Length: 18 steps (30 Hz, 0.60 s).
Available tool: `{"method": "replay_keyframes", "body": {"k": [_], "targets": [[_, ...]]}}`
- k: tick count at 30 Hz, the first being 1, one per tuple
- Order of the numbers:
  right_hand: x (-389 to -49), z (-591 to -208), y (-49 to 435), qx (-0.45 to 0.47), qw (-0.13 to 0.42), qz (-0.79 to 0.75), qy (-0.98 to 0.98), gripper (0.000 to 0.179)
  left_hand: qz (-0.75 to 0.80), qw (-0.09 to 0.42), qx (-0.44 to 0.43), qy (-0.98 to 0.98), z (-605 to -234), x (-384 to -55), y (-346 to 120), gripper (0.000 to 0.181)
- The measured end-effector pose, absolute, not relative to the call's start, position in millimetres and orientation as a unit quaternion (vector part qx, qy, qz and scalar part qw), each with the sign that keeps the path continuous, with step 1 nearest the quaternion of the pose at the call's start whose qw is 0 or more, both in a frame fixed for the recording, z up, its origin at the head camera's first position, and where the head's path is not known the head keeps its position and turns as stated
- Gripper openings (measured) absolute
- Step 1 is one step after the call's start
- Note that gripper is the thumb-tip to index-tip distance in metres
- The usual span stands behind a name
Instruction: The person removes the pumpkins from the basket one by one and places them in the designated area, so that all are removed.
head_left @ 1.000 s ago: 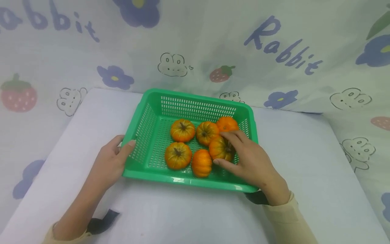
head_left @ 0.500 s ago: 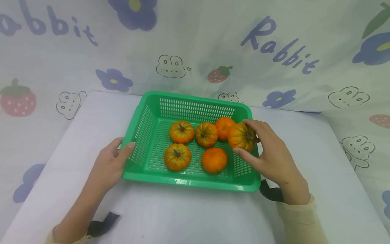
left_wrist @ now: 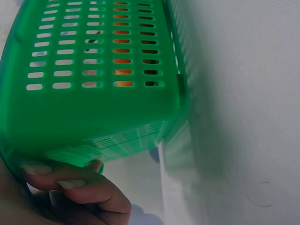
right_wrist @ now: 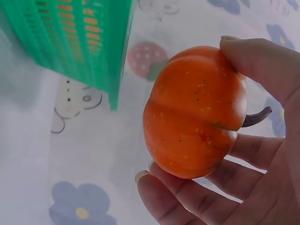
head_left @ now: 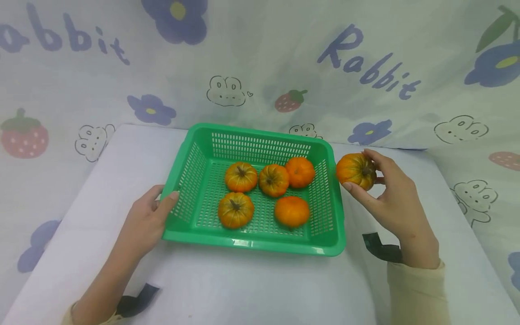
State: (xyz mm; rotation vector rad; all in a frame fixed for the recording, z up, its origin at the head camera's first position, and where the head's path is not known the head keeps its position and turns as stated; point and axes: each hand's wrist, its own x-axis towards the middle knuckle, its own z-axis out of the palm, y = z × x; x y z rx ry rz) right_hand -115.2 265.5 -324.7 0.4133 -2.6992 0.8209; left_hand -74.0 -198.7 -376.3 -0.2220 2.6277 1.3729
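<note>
A small orange pumpkin (head_left: pixel 354 171) with greenish streaks and a dark stem is pinched between the thumb and fingers of my right hand (head_left: pixel 400 205), just outside the basket's right rim. In the right wrist view the pumpkin (right_wrist: pixel 194 112) shows its smooth orange underside, stem toward the palm. My left hand (head_left: pixel 148 216) grips the left rim of the green plastic basket (head_left: pixel 252 243), thumb over the edge; the left wrist view shows curled fingers (left_wrist: pixel 89 192) under that rim. Several small pumpkins lie inside the basket, among them a streaked pumpkin (head_left: pixel 236 210) and a plain orange pumpkin (head_left: pixel 292 211).
The basket stands on a white table (head_left: pixel 260 289). Behind and around it hangs a pale cloth (head_left: pixel 260 45) printed with rabbits, flowers and strawberries. White table surface extends to the right of the basket, under my right forearm.
My right hand has lifted one pumpkin out of the basket and carried it right past the rim. The pumpkin at the front has rolled right. My left hand keeps its grip on the basket.
</note>
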Motion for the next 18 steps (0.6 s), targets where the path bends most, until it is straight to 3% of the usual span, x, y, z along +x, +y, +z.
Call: {"method": "replay_keyframes", "body": {"k": [18], "targets": [[-136,-350,282,0.088,0.060,0.283,-0.953,0.079,0.453,0.084,-0.073,0.885,-379,-74,-200,0.074]]}}
